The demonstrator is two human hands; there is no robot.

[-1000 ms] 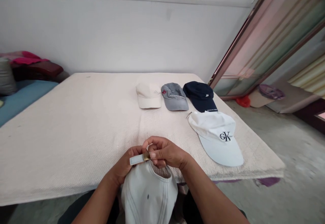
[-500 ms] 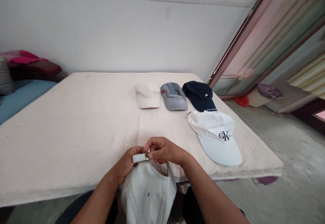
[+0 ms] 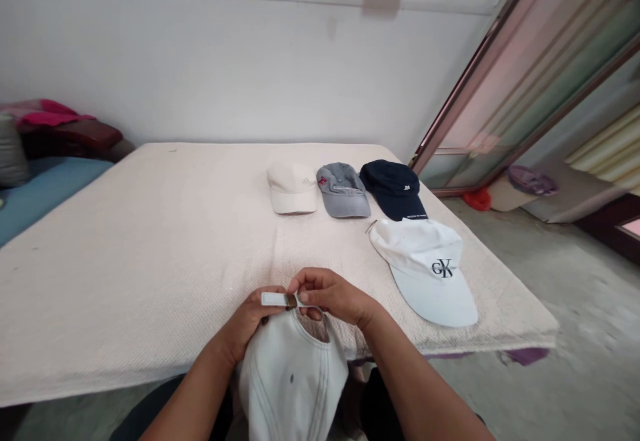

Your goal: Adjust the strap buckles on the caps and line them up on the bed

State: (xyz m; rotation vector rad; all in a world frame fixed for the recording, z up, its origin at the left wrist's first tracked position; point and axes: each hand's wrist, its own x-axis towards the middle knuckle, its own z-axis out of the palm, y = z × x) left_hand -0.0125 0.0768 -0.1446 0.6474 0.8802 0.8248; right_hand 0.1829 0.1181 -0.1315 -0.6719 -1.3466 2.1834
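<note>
A pale off-white cap (image 3: 293,381) is held over the table's front edge, its back opening and strap towards the top. My left hand (image 3: 247,314) is closed on the strap end and the cap's rim at the left of the opening. With bent fingers, my right hand (image 3: 330,294) pinches the white strap (image 3: 273,299) just right of its brown-gold buckle (image 3: 291,301). The cap's brim is out of sight. To the right, a white cap with black letters (image 3: 425,267) lies on the table.
A beige cap (image 3: 293,187), a grey cap (image 3: 344,191) and a navy cap (image 3: 393,187) sit in a row at the back of the cloth-covered table (image 3: 150,261). A white wall (image 3: 225,67) stands behind. Sliding glass doors (image 3: 500,94) are on the right.
The strap and buckle have risen slightly and turned level. My right hand's fingers have shifted a little on the strap. The caps on the table have not moved.
</note>
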